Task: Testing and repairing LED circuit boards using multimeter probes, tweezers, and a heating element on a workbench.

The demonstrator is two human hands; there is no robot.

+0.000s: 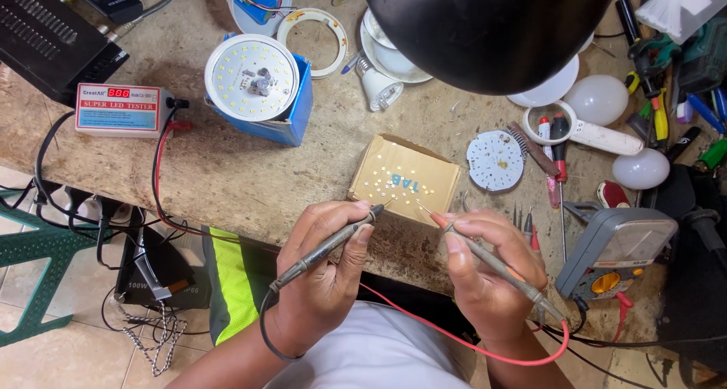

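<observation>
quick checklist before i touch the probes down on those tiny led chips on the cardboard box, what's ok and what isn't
1. Black probe gripped in the left hand, tip at the box's near edge: ok.
2. Red probe gripped in the right hand, tip over the box's near edge: ok.
3. Small chips lying spread on the cardboard box: ok.
4. Tips actually on a chip's contacts: cannot tell, too small.
5. Red lead plugged into the tester, display lit: ok; the black lead's plug: cannot tell.
6. Lamp shade hides part of the bench behind the box, not the chips: ok.
</observation>
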